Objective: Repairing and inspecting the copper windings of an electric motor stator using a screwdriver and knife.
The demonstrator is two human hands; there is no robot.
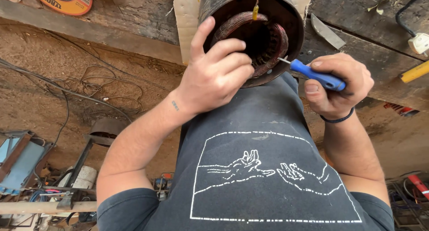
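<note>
Left of the dark round steel motor housing [286, 16], our left hand [214, 74] rests on its rim, fingers [232, 57] curled over the reddish copper windings [277, 39] inside, gripping nothing loose. The housing sits at the edge of the rough wooden table [366, 30], against our dark shirt. Right of it, our right hand [339, 86] closes its fingers round the blue-handled screwdriver [317, 75], the tip touching the windings. The coils sit fully in their slots, so we judge the work barely begun.
</note>
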